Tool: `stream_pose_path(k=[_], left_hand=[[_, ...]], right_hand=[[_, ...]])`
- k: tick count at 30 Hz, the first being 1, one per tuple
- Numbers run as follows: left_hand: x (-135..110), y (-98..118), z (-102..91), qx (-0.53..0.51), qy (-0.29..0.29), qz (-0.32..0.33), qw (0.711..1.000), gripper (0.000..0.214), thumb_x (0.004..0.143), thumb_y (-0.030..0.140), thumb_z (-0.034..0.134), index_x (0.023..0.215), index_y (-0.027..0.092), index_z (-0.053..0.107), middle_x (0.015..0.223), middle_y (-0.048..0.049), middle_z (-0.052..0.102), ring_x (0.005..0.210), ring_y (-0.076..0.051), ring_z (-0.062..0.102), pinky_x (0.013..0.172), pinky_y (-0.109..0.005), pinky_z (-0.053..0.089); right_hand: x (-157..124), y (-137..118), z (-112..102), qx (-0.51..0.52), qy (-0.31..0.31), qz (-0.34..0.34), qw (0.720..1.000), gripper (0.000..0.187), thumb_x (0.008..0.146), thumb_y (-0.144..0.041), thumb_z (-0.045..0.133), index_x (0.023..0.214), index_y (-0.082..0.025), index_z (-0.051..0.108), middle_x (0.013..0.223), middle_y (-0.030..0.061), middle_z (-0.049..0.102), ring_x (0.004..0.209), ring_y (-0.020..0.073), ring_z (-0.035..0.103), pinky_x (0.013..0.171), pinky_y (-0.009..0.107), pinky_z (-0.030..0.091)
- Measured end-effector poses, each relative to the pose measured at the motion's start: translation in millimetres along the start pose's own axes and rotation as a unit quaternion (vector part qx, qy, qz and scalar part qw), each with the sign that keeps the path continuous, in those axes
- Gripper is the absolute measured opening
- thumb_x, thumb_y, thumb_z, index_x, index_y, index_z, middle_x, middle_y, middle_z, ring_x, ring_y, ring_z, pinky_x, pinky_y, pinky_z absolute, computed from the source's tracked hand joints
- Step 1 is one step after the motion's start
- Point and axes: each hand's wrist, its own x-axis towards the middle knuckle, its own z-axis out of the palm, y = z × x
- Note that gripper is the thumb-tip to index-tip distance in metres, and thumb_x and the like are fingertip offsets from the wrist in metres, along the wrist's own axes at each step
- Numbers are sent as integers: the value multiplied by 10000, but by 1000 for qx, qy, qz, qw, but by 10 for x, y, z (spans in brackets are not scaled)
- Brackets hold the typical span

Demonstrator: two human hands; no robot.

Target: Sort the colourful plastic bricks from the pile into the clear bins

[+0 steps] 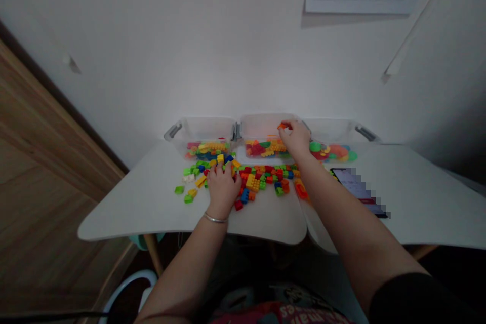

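My right hand point(295, 137) is over the middle clear plastic bin point(266, 127), pinching an orange toy brick point(282, 126) between its fingertips. That bin holds a heap of red, yellow and green bricks. My left hand point(223, 187) lies palm down on a loose spread of multicoloured toy bricks point(261, 177) on the white table point(152, 202). Its fingertips touch bricks near a yellow one point(220, 159). Whether it grips any brick is hidden by the hand. A metal bangle point(215, 218) circles my left wrist.
A clear bin of mixed bricks point(201, 131) stands to the left of the middle bin. Another clear bin point(334, 132) to its right holds rounded green and red pieces. A smartphone point(357, 188) lies on the table to the right. Behind the bins rises a white wall.
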Motion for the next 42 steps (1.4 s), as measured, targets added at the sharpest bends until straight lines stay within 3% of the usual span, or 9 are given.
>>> stream_pose_path(k=[11,16,18,23,27,31,37,42], left_hand=[[-4,1,-3,-12,-3,-5,1000,507,849,368,542,1298,139,594,1343,-181,566,1231,-370,488,1027,-529,404],[-12,2,-18,-9,3,1,1000,495,854,364,532,1290,139,598,1335,-177,574,1223,-359,497,1034,-523,402],[-12,1,-16,-9,4,0,1000,492,847,360,540,1285,145,601,1334,-175,575,1222,-361,498,1028,-525,406],[-11,0,-10,-8,8,1,1000,477,848,350,537,1269,137,608,1325,-179,578,1212,-356,504,1032,-519,402],[-11,6,-16,-14,-1,-1,1000,485,861,368,530,1278,132,600,1336,-182,570,1231,-355,490,1038,-524,399],[-10,8,-11,-13,-2,0,1000,493,866,369,527,1294,134,592,1344,-177,565,1227,-356,489,1031,-524,403],[-16,2,-3,-7,7,3,1000,473,866,361,524,1275,136,606,1328,-174,578,1219,-353,497,1038,-512,399],[-16,-6,2,-8,7,5,1000,486,866,375,520,1282,134,598,1333,-177,574,1223,-354,498,1035,-512,403]], right_hand=[[4,39,-37,-25,-78,-2,997,301,843,-362,556,1027,-198,729,985,88,737,978,282,629,942,469,425],[63,175,-114,92,-100,-41,990,253,787,-325,601,973,-195,712,1017,77,727,975,251,634,948,461,452],[37,206,-200,144,-82,-46,985,260,784,-318,586,977,-189,702,1018,78,723,947,237,633,907,441,479],[-360,163,-392,166,7,-59,984,242,831,-325,530,951,-185,686,969,87,713,888,227,623,848,415,494],[-874,106,-346,129,-37,-110,985,187,844,-307,543,925,-208,678,968,89,710,942,247,624,884,424,477],[-1239,92,-216,61,-119,-144,981,198,845,-264,562,992,-200,678,1010,98,709,986,263,613,909,431,461],[-1367,155,-161,-14,-177,-211,961,195,850,-264,584,1006,-200,679,1057,95,692,1052,275,561,970,445,433],[-1380,175,-141,-22,-191,-214,958,171,872,-262,566,987,-214,683,1064,84,690,1045,258,574,963,447,444]])
